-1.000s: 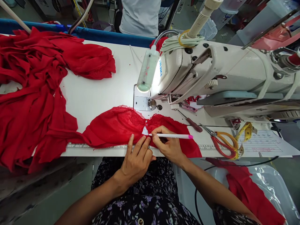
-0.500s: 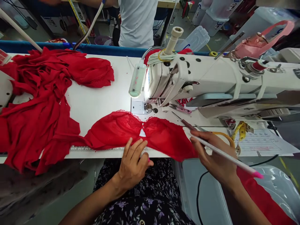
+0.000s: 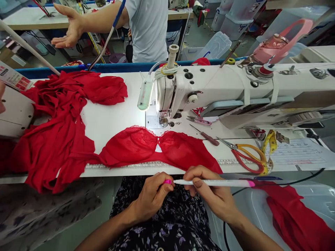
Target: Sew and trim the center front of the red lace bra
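My right hand (image 3: 211,195) holds a white marker pen (image 3: 222,183) with a pink end, its tip pointing left. Between the closed fingers of my left hand (image 3: 154,195) is a small pink pen cap (image 3: 168,181), right at the pen's tip; whether they touch I cannot tell for sure. Both hands hover in front of the table edge, over my lap. Just beyond them a red lace-edged bra piece (image 3: 131,146) lies flat on the table, by a printed ruler strip (image 3: 110,166) along the front edge.
Behind the bra piece stands a sewing machine (image 3: 209,83). To the right lie tweezers or snips (image 3: 200,121), an awl (image 3: 206,136), scissors (image 3: 248,157) and a yellow tape measure (image 3: 269,146). Red fabric (image 3: 57,129) is heaped at left. A person (image 3: 146,31) stands opposite, one arm outstretched.
My right hand has come left with the pen, off the table's right side. My left hand has drawn back from the bra piece toward the pen's tip. The person opposite has extended an arm.
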The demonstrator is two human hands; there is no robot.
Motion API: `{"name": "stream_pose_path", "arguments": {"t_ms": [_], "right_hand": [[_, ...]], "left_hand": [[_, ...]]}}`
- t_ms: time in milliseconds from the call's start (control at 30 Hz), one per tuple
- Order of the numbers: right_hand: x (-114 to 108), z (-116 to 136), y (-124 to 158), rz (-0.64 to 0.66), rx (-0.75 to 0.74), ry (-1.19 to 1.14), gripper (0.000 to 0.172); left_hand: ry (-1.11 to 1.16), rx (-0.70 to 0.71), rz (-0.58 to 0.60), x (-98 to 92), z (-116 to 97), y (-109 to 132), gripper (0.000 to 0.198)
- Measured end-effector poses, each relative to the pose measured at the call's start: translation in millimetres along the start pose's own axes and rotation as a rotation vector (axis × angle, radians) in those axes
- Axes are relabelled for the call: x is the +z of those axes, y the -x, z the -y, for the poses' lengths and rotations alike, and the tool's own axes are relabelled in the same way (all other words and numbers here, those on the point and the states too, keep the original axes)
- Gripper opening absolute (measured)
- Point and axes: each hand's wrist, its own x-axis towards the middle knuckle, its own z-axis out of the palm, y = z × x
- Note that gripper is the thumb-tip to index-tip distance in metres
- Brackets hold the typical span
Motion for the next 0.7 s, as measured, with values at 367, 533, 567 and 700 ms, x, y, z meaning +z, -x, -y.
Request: {"name": "stream_pose_path", "arguments": {"t_ms": [367, 533, 567, 700], "right_hand": [[7.6, -1.3, -4.7, 0.132, 0.051, 0.053, 0.019], [16.9, -14.4, 0.3, 0.153, 0.112, -0.021, 0.024], [18.3, -16.4, 1.3, 0.148, 0.111, -0.031, 0.025], [20.4, -19.3, 3.8, 0.153, 0.131, -0.065, 0.027]], "left_hand": [[-0.05, 0.017, 0.125, -2.1, -2.8, 1.7, 0.034], [0.13, -0.186, 0.179, -1.1, -3.5, 7.0, 0.039], [0.172, -0.231, 0.195, -0.4, -3.1, 7.3, 0.041], [0.429, -0.42, 0.301, 3.1, -1.3, 4.7, 0.052]]}}
